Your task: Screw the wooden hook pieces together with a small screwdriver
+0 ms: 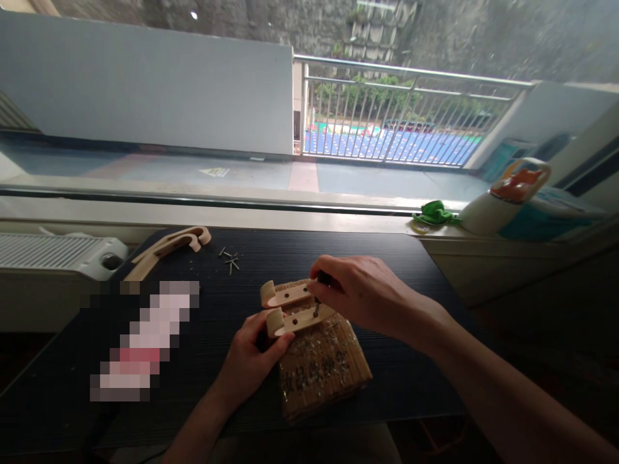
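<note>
My right hand (370,290) is closed around the dark handle of a screwdriver (316,305). The shaft points down at the nearer pale wooden hook (305,318), close to one of its holes. With thumb and fingers my left hand (251,354) grips that hook at its curled end. A second wooden hook (294,294) lies just behind it, with dark holes along its strip. Both rest on a flat brown block (333,370), which looks wrapped in clear film or tape and bears dark handwriting. My right fingers hide the far ends of the hooks.
On the dark table (232,412), several screws (230,261) lie behind my left hand. More curved wooden hooks (169,245) sit at the back left, beside a pixelated patch. A white radiator (53,251) stands left. The window sill carries a green cloth (435,212) and a white bottle (488,209).
</note>
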`<action>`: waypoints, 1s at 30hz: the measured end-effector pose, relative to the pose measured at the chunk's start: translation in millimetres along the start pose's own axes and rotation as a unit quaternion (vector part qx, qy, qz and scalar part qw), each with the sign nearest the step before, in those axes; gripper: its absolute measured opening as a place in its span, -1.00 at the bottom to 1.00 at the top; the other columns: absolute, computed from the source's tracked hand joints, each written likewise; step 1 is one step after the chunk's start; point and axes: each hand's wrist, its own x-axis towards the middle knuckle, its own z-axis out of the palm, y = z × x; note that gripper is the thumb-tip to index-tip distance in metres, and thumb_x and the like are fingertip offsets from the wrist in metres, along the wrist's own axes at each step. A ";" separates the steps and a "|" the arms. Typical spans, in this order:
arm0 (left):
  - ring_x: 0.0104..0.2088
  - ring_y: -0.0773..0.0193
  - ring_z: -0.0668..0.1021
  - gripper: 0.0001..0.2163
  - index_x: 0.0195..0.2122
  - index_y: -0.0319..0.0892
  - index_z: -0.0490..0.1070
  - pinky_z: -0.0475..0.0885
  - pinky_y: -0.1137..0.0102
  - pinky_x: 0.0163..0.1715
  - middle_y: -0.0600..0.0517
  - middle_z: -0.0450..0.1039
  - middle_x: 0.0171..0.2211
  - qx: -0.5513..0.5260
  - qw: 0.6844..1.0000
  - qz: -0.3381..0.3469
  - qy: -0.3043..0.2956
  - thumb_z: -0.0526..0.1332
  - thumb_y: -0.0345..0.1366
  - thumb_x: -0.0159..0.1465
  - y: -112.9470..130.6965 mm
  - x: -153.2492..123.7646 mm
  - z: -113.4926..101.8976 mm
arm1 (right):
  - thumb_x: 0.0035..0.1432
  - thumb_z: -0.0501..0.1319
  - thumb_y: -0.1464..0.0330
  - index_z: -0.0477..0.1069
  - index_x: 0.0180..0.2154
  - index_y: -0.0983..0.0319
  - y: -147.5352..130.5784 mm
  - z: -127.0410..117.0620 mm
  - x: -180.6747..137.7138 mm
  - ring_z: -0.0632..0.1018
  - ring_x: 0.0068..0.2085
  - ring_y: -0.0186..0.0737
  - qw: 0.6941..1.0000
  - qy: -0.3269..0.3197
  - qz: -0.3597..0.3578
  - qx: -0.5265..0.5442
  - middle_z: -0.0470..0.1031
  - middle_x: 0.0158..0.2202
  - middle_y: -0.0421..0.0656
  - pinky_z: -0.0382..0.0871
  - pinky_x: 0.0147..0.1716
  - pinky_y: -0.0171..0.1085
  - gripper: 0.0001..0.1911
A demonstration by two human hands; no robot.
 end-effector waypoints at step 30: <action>-0.16 0.17 0.51 -0.73 -0.22 -0.13 0.40 0.40 0.32 -0.11 0.00 0.49 -0.20 0.029 1.000 0.002 0.002 0.22 -0.14 0.09 -1.5 0.6 0.3 | 0.21 0.01 0.31 0.35 -0.31 0.21 -2.3 4.4 0.5 0.41 -0.41 -0.37 0.999 0.014 -0.007 0.049 0.47 -0.41 -0.22 0.04 -0.45 -0.36 -0.82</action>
